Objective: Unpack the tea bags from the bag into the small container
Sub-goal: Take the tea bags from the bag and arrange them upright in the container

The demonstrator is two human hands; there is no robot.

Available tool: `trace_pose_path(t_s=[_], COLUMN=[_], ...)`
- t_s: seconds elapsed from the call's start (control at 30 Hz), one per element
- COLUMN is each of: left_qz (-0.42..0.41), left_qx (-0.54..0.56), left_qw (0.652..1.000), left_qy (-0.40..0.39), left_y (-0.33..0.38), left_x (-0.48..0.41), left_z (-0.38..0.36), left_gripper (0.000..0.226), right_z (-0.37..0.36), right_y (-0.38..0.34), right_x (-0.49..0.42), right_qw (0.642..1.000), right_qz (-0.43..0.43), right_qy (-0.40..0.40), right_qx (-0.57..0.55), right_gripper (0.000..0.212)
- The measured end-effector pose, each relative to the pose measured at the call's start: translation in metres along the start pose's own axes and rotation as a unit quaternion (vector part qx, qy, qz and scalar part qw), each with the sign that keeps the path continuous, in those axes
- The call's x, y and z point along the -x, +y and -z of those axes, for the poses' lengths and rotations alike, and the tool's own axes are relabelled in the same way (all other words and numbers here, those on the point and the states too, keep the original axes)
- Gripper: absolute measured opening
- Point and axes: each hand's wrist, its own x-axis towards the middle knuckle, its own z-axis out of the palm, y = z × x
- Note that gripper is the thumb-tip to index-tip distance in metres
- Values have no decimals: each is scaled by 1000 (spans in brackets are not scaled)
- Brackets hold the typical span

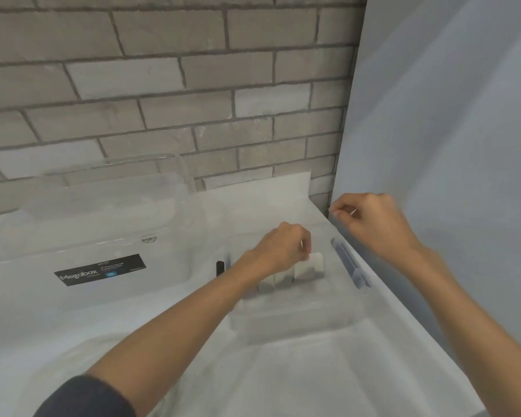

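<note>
Head view: placing step, by the look of it. Left hand (283,248) is down in the small container (298,329), fingers curled, pinching the top of a tea bag (312,264) that stands beside the other tea bags (278,281). Right hand (370,219) hangs near the wall corner, curled on a thin pale sliver (353,212); can't tell what it is. Source bag not made out. Next: seat it upright, let go. Both forearms extended, left wrist bent down.
</note>
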Motion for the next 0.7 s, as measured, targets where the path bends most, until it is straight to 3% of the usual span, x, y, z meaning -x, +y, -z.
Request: trace_pose_path(t_s=[0.3, 0.53, 0.7], left_qz=[48, 17, -1], left_qx=[-90, -254, -277], left_qw=[994, 966, 961], left_qy=[-39, -50, -30], left_y=[-13, -12, -9], left_x=[-28, -28, -20], left_z=[-47, -48, -41], left_gripper=[11, 23, 26], right_z=[12, 8, 6], right_y=[25, 27, 20], right_x=[19, 19, 19], right_qw=[999, 999, 999], right_qz=[-36, -37, -27], right_qy=[18, -1, -4], right_qx=[-18, -20, -24], right_gripper=[15, 15, 16])
